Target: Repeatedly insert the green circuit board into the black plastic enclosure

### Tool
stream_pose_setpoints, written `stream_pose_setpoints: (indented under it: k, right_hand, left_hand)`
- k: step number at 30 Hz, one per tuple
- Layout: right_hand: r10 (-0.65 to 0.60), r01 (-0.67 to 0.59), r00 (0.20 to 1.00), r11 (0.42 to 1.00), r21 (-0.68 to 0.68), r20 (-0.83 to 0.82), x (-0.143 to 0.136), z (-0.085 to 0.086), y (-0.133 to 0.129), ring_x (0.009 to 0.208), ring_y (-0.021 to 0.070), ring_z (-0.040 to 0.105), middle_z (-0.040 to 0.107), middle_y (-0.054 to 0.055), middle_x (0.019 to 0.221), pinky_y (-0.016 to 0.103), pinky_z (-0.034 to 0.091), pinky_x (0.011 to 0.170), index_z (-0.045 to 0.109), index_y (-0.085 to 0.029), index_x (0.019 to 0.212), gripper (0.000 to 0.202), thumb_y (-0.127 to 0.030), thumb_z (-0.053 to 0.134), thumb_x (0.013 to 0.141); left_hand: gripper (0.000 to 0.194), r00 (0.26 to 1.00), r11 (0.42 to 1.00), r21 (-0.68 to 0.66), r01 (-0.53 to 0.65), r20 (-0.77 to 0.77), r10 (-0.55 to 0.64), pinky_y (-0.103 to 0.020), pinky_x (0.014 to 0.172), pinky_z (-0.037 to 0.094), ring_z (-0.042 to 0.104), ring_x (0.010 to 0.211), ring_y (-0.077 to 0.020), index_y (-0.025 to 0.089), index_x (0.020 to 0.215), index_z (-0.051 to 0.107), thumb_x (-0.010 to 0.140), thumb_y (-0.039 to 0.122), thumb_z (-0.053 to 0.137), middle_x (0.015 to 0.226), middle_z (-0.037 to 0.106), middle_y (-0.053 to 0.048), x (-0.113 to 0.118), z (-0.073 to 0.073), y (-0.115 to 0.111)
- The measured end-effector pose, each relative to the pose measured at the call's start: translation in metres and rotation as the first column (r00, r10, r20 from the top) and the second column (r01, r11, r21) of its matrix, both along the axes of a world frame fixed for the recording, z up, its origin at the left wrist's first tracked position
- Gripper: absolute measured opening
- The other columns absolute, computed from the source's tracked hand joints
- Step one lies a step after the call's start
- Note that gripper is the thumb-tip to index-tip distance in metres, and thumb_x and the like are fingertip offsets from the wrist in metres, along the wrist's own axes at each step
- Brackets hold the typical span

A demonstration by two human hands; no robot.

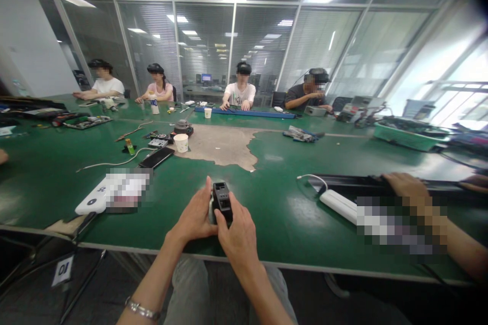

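Note:
Between my two hands, just above the table's near edge, is a small black plastic box (pixel 221 197) with slots and openings in its upper face. My right hand (pixel 241 226) grips its right side and lower end, the thumb in front. My left hand (pixel 195 216) cups its left side, fingers stretched forward and thumb reaching toward the right thumb. The underside of the box and some fingertips are hidden. What exactly the box is, I cannot make out.
On the left lie a white power bank-like device (pixel 91 198) and a black phone (pixel 157 158). A paper cup (pixel 181 143) stands beyond them. To the right are a white device with a cable (pixel 337 205) and a co-worker's arm (pixel 412 188). Several people sit opposite.

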State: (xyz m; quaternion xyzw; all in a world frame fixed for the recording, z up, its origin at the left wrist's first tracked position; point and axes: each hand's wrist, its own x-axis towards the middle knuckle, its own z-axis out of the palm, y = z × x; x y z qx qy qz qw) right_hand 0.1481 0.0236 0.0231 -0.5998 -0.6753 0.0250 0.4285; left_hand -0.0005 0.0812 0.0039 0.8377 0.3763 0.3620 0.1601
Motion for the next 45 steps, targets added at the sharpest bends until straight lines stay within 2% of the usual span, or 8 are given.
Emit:
stream_pose_setpoints:
  k: [5, 10, 16, 20, 23, 30, 38, 45]
  right_hand:
    - [0.011, -0.01, 1.0, 0.999, -0.034, 0.025, 0.001, -0.012, -0.004, 0.112, 0.0293, 0.058, 0.06, 0.017, 0.128, 0.044, 0.048, 0.096, 0.044, -0.007, 0.14, 0.057, -0.03, 0.056, 0.089]
    - [0.041, -0.041, 0.999, 0.997, -0.064, -0.003, 0.003, -0.02, -0.007, 0.116, 0.0297, 0.057, 0.059, 0.017, 0.132, 0.045, 0.047, 0.098, 0.041, -0.009, 0.143, 0.06, -0.03, 0.055, 0.089]
    - [0.022, -0.023, 1.0, 0.997, -0.076, -0.016, 0.004, -0.008, -0.005, 0.115, 0.0321, 0.057, 0.06, 0.017, 0.13, 0.046, 0.047, 0.097, 0.043, -0.011, 0.142, 0.066, -0.035, 0.062, 0.084]
    - [0.011, -0.01, 1.0, 0.99, -0.143, 0.007, 0.003, -0.006, -0.003, 0.108, 0.0315, 0.061, 0.064, 0.016, 0.124, 0.045, 0.05, 0.093, 0.047, -0.011, 0.139, 0.059, -0.031, 0.059, 0.085]
    - [0.005, -0.008, 1.0, 0.993, -0.117, -0.019, 0.001, -0.001, -0.001, 0.11, 0.0307, 0.061, 0.064, 0.016, 0.125, 0.044, 0.049, 0.095, 0.048, -0.01, 0.138, 0.057, -0.032, 0.058, 0.086]
    - [-0.049, 0.056, 0.988, 0.997, 0.044, -0.148, 0.026, 0.018, 0.007, 0.117, 0.0299, 0.058, 0.059, 0.018, 0.132, 0.044, 0.046, 0.099, 0.046, -0.009, 0.14, 0.06, -0.042, 0.053, 0.09]
    - [-0.159, 0.155, 0.981, 0.987, -0.044, -0.114, 0.071, -0.017, 0.012, 0.114, 0.0306, 0.061, 0.062, 0.02, 0.126, 0.046, 0.048, 0.095, 0.05, -0.008, 0.136, 0.058, -0.042, 0.052, 0.09]
    - [-0.105, 0.105, 0.993, 0.994, -0.001, -0.062, 0.079, -0.03, 0.012, 0.12, 0.0317, 0.055, 0.057, 0.019, 0.133, 0.048, 0.044, 0.102, 0.045, -0.007, 0.139, 0.066, -0.043, 0.058, 0.086]
  left_hand:
    - [0.135, 0.998, 1.0, 0.026, 0.014, -0.061, -0.012, -0.058, 0.114, 0.028, 0.026, 0.143, -0.0376, 0.015, 0.151, -0.02, 0.059, 0.036, 0.078, 0.156, 0.02, -0.023, -0.001, 0.001, -0.001]
    - [0.134, 0.997, 0.999, 0.034, 0.022, -0.078, -0.019, -0.059, 0.114, 0.028, 0.025, 0.144, -0.0373, 0.015, 0.15, -0.021, 0.06, 0.035, 0.076, 0.156, 0.02, -0.023, -0.001, 0.002, -0.002]
    - [0.13, 0.997, 0.999, 0.032, 0.014, -0.077, -0.012, -0.059, 0.113, 0.028, 0.026, 0.143, -0.0372, 0.015, 0.15, -0.021, 0.062, 0.032, 0.073, 0.157, 0.02, -0.023, -0.002, -0.001, -0.001]
    - [0.128, 0.998, 0.999, 0.031, 0.019, -0.063, -0.017, -0.058, 0.113, 0.03, 0.031, 0.141, -0.0359, 0.016, 0.151, -0.02, 0.063, 0.028, 0.073, 0.154, 0.027, -0.022, -0.001, 0.0, -0.001]
    - [0.13, 0.999, 1.0, 0.021, 0.019, -0.047, -0.018, -0.057, 0.113, 0.031, 0.032, 0.14, -0.0351, 0.017, 0.151, -0.02, 0.063, 0.03, 0.075, 0.154, 0.029, -0.021, 0.0, 0.0, -0.001]
    - [0.144, 0.997, 0.999, -0.044, -0.02, -0.08, 0.016, -0.059, 0.113, 0.029, 0.028, 0.143, -0.0383, 0.02, 0.152, -0.017, 0.056, 0.06, 0.083, 0.157, 0.023, -0.022, -0.001, 0.002, -0.004]
    - [0.14, 0.993, 0.998, -0.037, -0.051, -0.104, 0.047, -0.06, 0.111, 0.031, 0.036, 0.138, -0.0393, 0.02, 0.153, -0.012, 0.058, 0.063, 0.081, 0.152, 0.03, -0.022, 0.001, 0.002, -0.005]
    - [0.138, 0.992, 0.996, -0.061, -0.063, -0.109, 0.057, -0.059, 0.108, 0.034, 0.042, 0.133, -0.0385, 0.02, 0.153, -0.012, 0.059, 0.061, 0.081, 0.146, 0.038, -0.022, 0.004, 0.003, -0.006]
